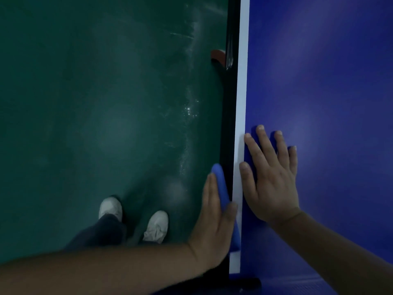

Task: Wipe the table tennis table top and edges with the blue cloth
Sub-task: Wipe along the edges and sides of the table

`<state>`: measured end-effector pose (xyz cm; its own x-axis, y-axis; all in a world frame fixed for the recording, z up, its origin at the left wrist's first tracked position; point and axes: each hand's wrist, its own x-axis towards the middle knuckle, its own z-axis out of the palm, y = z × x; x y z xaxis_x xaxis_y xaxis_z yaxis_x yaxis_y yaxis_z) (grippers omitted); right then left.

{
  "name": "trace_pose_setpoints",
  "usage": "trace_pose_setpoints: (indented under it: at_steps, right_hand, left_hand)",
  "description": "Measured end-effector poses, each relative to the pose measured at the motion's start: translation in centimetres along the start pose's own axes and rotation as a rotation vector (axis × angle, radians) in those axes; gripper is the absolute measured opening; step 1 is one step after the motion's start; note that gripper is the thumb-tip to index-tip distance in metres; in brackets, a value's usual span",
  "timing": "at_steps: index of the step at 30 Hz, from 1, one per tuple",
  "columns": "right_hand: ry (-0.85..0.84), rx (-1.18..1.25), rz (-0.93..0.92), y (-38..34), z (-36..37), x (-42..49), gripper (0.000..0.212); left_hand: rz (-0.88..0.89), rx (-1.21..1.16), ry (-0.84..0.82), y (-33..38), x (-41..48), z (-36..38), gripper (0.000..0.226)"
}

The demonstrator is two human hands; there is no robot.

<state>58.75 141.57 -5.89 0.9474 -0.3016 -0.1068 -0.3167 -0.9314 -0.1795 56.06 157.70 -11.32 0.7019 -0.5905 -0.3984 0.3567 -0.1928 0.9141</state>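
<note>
Left hand (214, 220) flat, presses blue cloth (220, 179) on table (319, 81) edge — right hand (274, 184) splayed flat (on top).

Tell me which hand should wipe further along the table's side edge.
Left. The left hand presses the blue cloth against the dark side edge, with more edge ahead; the right hand lies flat on the table top.

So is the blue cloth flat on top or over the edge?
Over the edge: left hand presses blue cloth against the table side.
</note>
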Motion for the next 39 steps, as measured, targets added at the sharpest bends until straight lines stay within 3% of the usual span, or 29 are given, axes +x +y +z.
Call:
trace_pose_setpoints:
  at_steps: [3,7,11,15,22,25,27,31,35,39]
  right_hand:
    - [0.002,-0.003,-0.002,0.1,0.1,0.0,0.058]
    - [0.014,-0.031,-0.014,0.2,0.2,0.1,0.057]
    - [0.036,-0.036,-0.011,0.3,0.4,-0.1,0.056]
    - [0.026,-0.025,-0.026,0.4,0.3,0.0,0.057]
    - [0.084,-0.008,-0.057,0.0,-0.7,1.2,0.047]
    - [0.114,0.043,-0.066,0.3,-2.4,6.1,0.041]
    - [0.092,0.006,-0.057,0.8,-3.1,11.0,0.043]
    - [0.019,-0.036,0.137,2.0,-3.0,20.3,0.057]
    - [0.046,-0.047,0.175,2.9,-2.1,21.4,0.06]
    - [0.054,-0.028,0.161,2.9,-2.2,21.3,0.06]
  left_hand:
    - [0.108,0.053,0.053,3.1,6.3,-1.3,0.072]
    - [0.076,0.023,0.156,7.8,15.5,-3.8,0.067]
    - [0.171,-0.029,0.095,5.0,10.4,-2.5,0.066]
    - [0.074,0.011,-0.046,2.1,2.3,-1.1,0.066]
    - [0.154,0.067,0.125,8.0,16.5,-4.0,0.069]
    - [0.165,0.065,0.138,8.2,16.2,-3.8,0.069]
    - [0.148,0.061,0.063,6.9,12.1,-3.1,0.069]
    - [0.039,0.081,-0.054,5.8,8.7,-2.6,0.073]
    - [0.158,0.106,0.054,8.7,16.7,-4.0,0.071]
    - [0.152,-0.029,0.179,12.7,27.3,-6.7,0.076]
